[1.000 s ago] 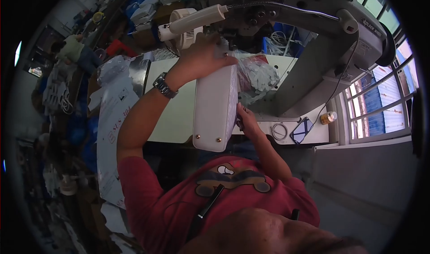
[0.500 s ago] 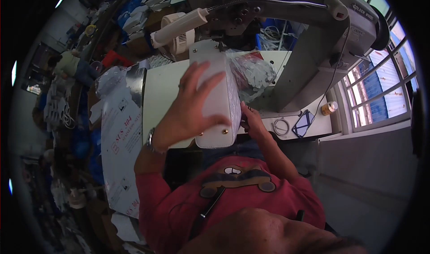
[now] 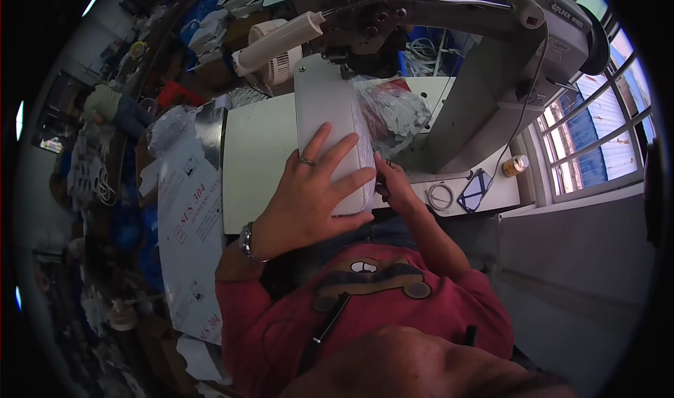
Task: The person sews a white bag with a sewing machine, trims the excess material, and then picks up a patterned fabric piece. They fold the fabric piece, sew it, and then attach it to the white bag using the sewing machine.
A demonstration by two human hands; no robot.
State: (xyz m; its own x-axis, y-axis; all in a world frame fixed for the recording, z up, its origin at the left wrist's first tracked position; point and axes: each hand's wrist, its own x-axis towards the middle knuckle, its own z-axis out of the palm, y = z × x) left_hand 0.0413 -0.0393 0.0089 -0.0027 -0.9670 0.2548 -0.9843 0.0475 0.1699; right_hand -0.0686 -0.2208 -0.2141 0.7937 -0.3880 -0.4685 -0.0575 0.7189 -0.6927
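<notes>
A white bag-like piece (image 3: 326,96) with a smooth long face and a small metal stud at its far end stands under the sewing machine head (image 3: 368,29). Clear plastic wrap runs along its right side. My left hand (image 3: 316,191), wearing a ring and a watch, lies with spread fingers on the near part of the white face. Close by the piece's right edge is my right hand (image 3: 397,187), thumb up and fingers curled. What lies within those fingers is partly hidden and dark.
A cream work surface (image 3: 256,159) extends left, beside a printed metal sheet (image 3: 189,222). A plastic bag of white pieces (image 3: 400,121) lies behind. A phone (image 3: 476,191), cable (image 3: 440,198) and jar (image 3: 516,165) sit at right. Another person (image 3: 116,107) is far left.
My left hand has come down from above the white piece and now rests on it. The piece's near end has shifted slightly away from me. My right hand stays nearly in place.
</notes>
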